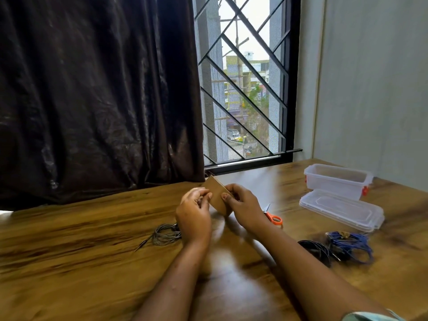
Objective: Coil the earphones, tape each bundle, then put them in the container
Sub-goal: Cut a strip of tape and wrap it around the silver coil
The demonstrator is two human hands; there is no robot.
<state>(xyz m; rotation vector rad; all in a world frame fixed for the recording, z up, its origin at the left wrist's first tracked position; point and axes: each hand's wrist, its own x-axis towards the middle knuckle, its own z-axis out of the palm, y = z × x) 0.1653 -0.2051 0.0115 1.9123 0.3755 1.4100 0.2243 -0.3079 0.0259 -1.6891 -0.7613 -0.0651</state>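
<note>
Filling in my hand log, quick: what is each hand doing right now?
The left hand pinches the edge of the brown tape.
The right hand grips the same brown tape.

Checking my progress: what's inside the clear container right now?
Nothing shows inside the container; its lid lies off beside it. The frosted near wall blurs the very bottom.

Your left hand [194, 213] and right hand [243, 205] bare; both forearms uncovered. Pale green sleeve hem [370, 317] shows high on your right arm, lower right corner.
</note>
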